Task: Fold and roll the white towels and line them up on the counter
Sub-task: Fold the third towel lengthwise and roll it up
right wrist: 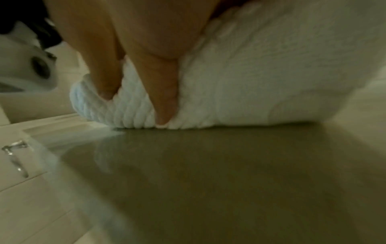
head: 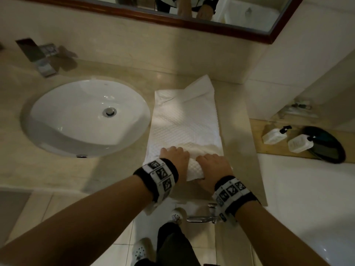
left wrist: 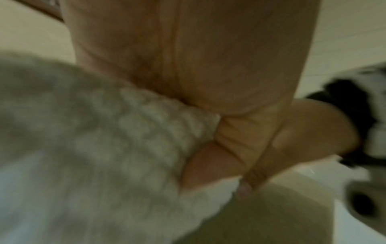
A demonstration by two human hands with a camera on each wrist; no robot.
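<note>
A white waffle-weave towel (head: 184, 120) lies folded lengthwise on the beige counter (head: 236, 131), right of the sink, its far end creased against the wall. Its near end is wound into a short roll (head: 194, 169) at the counter's front edge. My left hand (head: 175, 158) and right hand (head: 213, 166) sit side by side on that roll, fingers curled over its top. The right wrist view shows my thumb (right wrist: 165, 92) pressed into the roll's side (right wrist: 133, 112). In the left wrist view my palm (left wrist: 208, 66) lies on the towel (left wrist: 104, 132), blurred.
A white oval sink (head: 86, 118) is set in the counter to the left, a chrome tap (head: 38, 54) behind it. A mirror (head: 192, 12) hangs above. Two white pump bottles (head: 286, 139) and a dark tray (head: 330, 146) lie lower right. A chrome bar (head: 203, 217) sticks out below the counter edge.
</note>
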